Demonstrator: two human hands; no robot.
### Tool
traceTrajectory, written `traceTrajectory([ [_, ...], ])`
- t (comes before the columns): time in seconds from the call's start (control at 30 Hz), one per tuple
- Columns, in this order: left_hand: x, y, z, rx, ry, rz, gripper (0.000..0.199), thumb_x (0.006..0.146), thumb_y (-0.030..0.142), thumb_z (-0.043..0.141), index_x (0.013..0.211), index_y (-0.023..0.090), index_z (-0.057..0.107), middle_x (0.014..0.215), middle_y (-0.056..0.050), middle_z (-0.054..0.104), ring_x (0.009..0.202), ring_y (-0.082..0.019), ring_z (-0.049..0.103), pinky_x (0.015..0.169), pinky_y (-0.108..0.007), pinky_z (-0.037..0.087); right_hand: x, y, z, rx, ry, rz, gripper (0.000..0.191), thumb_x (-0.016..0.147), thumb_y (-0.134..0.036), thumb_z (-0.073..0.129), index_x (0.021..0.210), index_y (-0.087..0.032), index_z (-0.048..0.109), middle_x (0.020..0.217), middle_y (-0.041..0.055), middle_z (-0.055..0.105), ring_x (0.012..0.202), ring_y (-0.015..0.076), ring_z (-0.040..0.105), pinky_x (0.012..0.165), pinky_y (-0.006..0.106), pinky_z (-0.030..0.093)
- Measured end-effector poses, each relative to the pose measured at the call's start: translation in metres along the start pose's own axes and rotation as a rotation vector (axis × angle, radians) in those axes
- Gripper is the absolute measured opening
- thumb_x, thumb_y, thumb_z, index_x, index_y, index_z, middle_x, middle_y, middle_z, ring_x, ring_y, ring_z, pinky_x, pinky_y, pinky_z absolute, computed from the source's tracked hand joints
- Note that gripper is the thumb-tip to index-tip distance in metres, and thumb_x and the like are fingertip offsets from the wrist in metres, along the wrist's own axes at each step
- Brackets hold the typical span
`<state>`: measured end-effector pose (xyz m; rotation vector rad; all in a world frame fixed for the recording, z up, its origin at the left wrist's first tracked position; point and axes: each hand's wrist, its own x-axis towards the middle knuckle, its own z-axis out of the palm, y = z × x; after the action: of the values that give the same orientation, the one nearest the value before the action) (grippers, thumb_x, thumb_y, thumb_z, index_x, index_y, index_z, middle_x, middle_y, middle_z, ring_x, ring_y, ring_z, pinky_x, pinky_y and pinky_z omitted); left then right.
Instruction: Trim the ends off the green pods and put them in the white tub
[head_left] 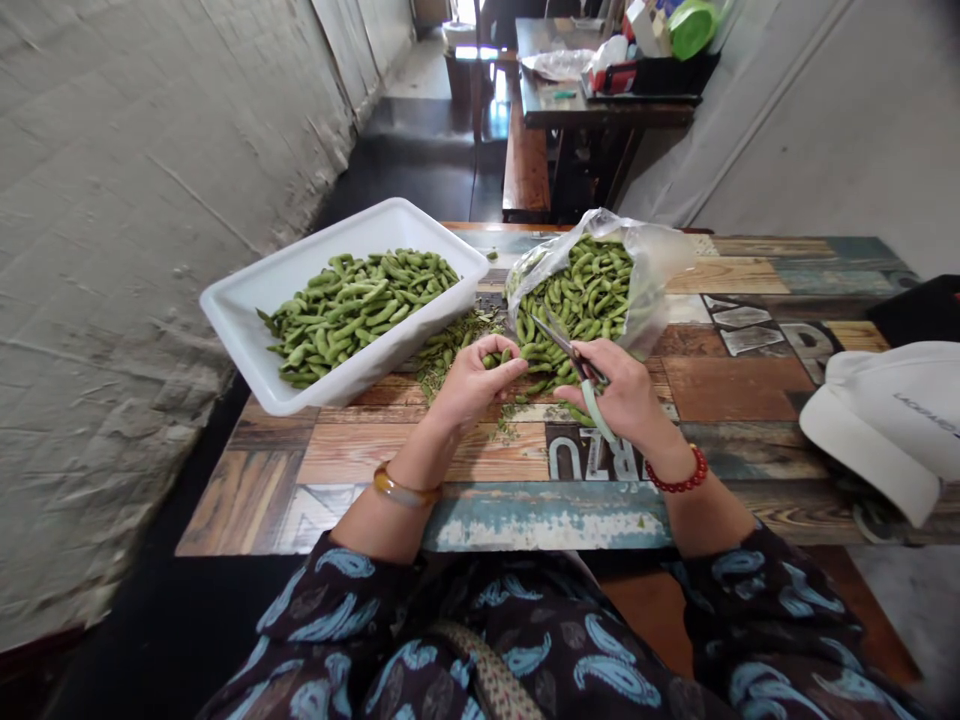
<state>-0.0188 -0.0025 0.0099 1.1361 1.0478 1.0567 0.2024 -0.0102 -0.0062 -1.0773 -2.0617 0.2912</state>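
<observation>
My left hand point(484, 378) is closed, with a green bean pod point(497, 358) pinched at its fingertips. My right hand point(619, 388) grips scissors point(590, 398) with pale green handles; their blades point up and left, over the pods. Behind both hands lies a clear plastic bag point(652, 270), its mouth facing me and green pods point(589, 290) spilling out. On the left, a white tub point(345, 392) holds a heap of pods point(360, 305). Small trimmings and a few pods point(442, 355) lie between the tub and the bag.
The patchwork wood-pattern table point(420, 450) extends to the right, where a white cap point(892, 420) rests beside a dark item point(919, 310). A rough pale wall point(150, 200) runs along the left. Farther back stand a bench point(525, 160) and another table point(555, 100) with items on it.
</observation>
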Motion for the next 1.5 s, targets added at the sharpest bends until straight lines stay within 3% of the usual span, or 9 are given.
traceTrajectory([
  [0.2, -0.005, 0.003, 0.006, -0.178, 0.007, -0.049, 0.034, 0.065, 0.034, 0.084, 0.087, 0.016, 0.065, 0.061, 0.005, 0.055, 0.042, -0.003, 0.041, 0.041, -0.017, 0.027, -0.002, -0.002, 0.003, 0.040, -0.115, -0.019, 0.051, 0.083, -0.047, 0.073, 0.126, -0.022, 0.059, 0.100, 0.0082, 0.064, 0.073, 0.0198, 0.060, 0.069, 0.035, 0.055],
  [0.5, -0.006, 0.000, 0.008, -0.070, -0.030, 0.042, 0.028, 0.073, 0.039, 0.079, 0.083, 0.014, 0.071, 0.058, 0.004, 0.053, 0.044, -0.004, 0.040, 0.042, -0.018, 0.029, -0.001, -0.007, 0.000, 0.040, -0.156, -0.052, 0.049, 0.085, -0.044, 0.072, 0.127, -0.021, 0.059, 0.100, 0.0083, 0.064, 0.075, 0.0202, 0.059, 0.068, 0.034, 0.053],
  [0.8, -0.007, 0.004, 0.007, 0.099, 0.041, 0.138, 0.021, 0.073, 0.036, 0.079, 0.081, 0.016, 0.074, 0.079, -0.002, 0.067, 0.063, -0.010, 0.052, 0.052, -0.020, 0.038, -0.001, -0.007, 0.001, 0.048, -0.179, -0.044, 0.048, 0.086, -0.043, 0.071, 0.127, -0.024, 0.059, 0.099, 0.0074, 0.065, 0.077, 0.0208, 0.061, 0.071, 0.034, 0.054],
  [1.17, -0.007, 0.003, 0.006, 0.187, -0.001, 0.157, 0.021, 0.079, 0.035, 0.075, 0.081, 0.015, 0.074, 0.071, -0.001, 0.063, 0.065, -0.012, 0.052, 0.056, -0.021, 0.039, -0.002, -0.006, 0.005, 0.071, -0.169, -0.055, 0.050, 0.084, -0.045, 0.073, 0.126, -0.022, 0.059, 0.096, 0.0063, 0.063, 0.072, 0.0187, 0.059, 0.067, 0.033, 0.053],
  [1.33, -0.006, 0.002, 0.006, 0.190, 0.021, 0.181, 0.019, 0.077, 0.033, 0.076, 0.078, 0.014, 0.072, 0.077, -0.002, 0.066, 0.073, -0.013, 0.056, 0.068, -0.023, 0.044, -0.002, -0.009, 0.003, 0.069, -0.173, -0.049, 0.044, 0.087, -0.043, 0.070, 0.124, -0.021, 0.060, 0.095, 0.0075, 0.065, 0.076, 0.0203, 0.061, 0.070, 0.033, 0.054],
  [1.5, -0.006, 0.000, 0.007, 0.023, 0.041, 0.062, 0.025, 0.070, 0.033, 0.080, 0.075, 0.015, 0.064, 0.066, 0.003, 0.059, 0.054, -0.007, 0.047, 0.051, -0.019, 0.036, -0.003, -0.010, 0.004, 0.065, -0.150, -0.042, 0.042, 0.089, -0.043, 0.068, 0.123, -0.018, 0.061, 0.095, 0.0097, 0.069, 0.086, 0.0233, 0.067, 0.077, 0.035, 0.056],
])
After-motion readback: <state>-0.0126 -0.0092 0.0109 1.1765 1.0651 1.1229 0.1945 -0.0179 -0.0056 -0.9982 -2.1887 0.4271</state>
